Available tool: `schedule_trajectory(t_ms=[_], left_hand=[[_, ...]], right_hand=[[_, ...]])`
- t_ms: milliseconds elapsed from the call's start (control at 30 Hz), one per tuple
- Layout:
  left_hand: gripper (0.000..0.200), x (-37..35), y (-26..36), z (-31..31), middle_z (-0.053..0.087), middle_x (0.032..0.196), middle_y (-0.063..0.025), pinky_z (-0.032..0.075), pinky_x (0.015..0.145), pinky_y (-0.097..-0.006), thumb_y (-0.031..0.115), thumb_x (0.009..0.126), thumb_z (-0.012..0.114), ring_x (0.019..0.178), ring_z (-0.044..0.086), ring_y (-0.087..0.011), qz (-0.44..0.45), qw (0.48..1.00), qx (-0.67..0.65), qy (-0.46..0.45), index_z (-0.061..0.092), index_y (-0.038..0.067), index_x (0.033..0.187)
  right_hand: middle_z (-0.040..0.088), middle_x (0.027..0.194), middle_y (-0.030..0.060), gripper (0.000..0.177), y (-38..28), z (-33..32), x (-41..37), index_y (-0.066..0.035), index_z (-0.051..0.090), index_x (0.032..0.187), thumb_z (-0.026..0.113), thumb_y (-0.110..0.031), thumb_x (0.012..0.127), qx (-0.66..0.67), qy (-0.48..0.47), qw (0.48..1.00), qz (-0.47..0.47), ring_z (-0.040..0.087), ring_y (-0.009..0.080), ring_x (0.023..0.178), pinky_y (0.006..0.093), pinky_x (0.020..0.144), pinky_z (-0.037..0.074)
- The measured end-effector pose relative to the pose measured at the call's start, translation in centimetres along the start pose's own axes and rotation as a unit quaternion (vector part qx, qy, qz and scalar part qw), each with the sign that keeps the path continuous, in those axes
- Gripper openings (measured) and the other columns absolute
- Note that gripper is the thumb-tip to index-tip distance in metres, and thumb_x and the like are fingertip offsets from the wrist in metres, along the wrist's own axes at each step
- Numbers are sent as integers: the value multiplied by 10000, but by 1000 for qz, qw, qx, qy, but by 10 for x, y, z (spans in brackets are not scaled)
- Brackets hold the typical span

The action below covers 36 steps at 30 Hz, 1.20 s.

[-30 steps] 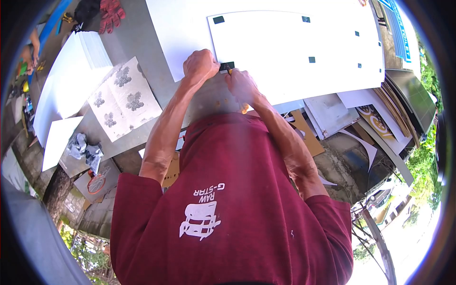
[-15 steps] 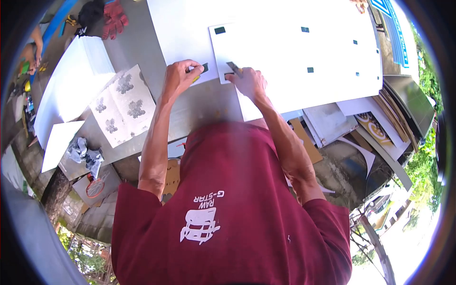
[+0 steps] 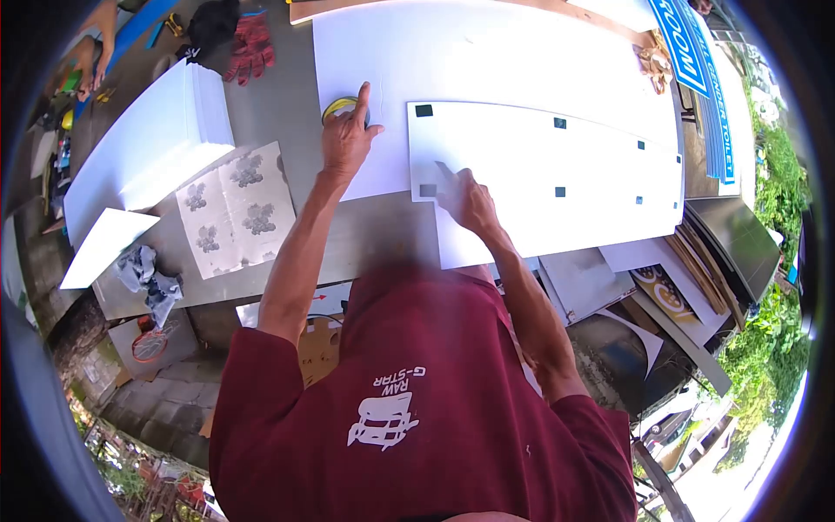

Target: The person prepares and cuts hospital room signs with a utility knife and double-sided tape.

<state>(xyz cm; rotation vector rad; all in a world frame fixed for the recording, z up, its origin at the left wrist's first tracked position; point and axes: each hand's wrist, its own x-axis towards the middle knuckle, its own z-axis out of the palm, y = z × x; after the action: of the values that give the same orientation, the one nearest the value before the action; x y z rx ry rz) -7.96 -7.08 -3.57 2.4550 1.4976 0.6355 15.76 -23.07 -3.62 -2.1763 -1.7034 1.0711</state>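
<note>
Now the left hand point(image 3: 346, 143), at eleven o'clock, is partly open, index finger and thumb spread, resting against a yellow-edged roll point(image 3: 330, 110); over at one, the right hand point(image 3: 470, 204) is closed around a flat tool point(image 3: 446, 172), slanting over the white panel point(image 3: 504, 165). That panel, dotted with dark patches, stretches toward two o'clock, overlapping a larger white sheet point(image 3: 391, 61) on the grey desk point(image 3: 365, 235). Farther out, a printed sheet point(image 3: 236, 211) sits between nine and ten, a white stack point(image 3: 143, 135) at ten, and a red glove point(image 3: 252, 50) toward eleven!
</note>
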Motion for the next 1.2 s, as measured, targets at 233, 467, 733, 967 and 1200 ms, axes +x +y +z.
schedule_trajectory(t_ms=[233, 467, 733, 967, 1200], left_hand=[[989, -14, -1, 12, 595, 902, -97, 459, 862, -405, 243, 718, 875, 904, 508, -264, -31, 998, -42, 32, 342, 66, 1531], [825, -36, 40, 0, 641, 1042, -127, 447, 945, -454, 186, 765, 841, 1059, 532, -301, -93, 990, 41, 93, 423, 49, 1463], [406, -101, 129, 27, 678, 1157, -179, 530, 899, -429, 103, 883, 682, 1044, 659, -314, -327, 936, -113, 68, 616, 20, 1275], [426, -106, 165, 42, 716, 995, -154, 569, 757, -368, 265, 840, 792, 832, 709, -267, -419, 902, -79, 71, 682, -18, 1139], [567, -104, 157, 50, 720, 950, -152, 548, 788, -413, 257, 703, 878, 813, 693, -283, -468, 876, -92, 66, 649, -1, 1152]], right_hand=[[638, 1128, 210, 325, 39, -94, 14, -20, 520, 1276, 602, -154, 991, 4, 122, 988, -90, 676, 378, 908, 492, 738, 546], [600, 1053, 85, 445, 86, -180, 110, -177, 539, 1371, 678, -199, 948, -222, 143, 949, -171, 598, 274, 1049, 520, 843, 456], [601, 1318, 114, 477, 117, -215, 191, -176, 547, 1401, 677, -179, 942, -224, 188, 904, -311, 576, 320, 1212, 485, 1014, 442], [650, 1216, 148, 263, 214, -252, 108, -104, 665, 1221, 638, -179, 970, -23, 308, 939, -153, 608, 339, 1163, 437, 976, 507], [629, 1241, 182, 288, 357, -278, -69, -61, 655, 1200, 643, -205, 950, -2, 344, 933, 109, 579, 355, 1184, 485, 979, 501]])
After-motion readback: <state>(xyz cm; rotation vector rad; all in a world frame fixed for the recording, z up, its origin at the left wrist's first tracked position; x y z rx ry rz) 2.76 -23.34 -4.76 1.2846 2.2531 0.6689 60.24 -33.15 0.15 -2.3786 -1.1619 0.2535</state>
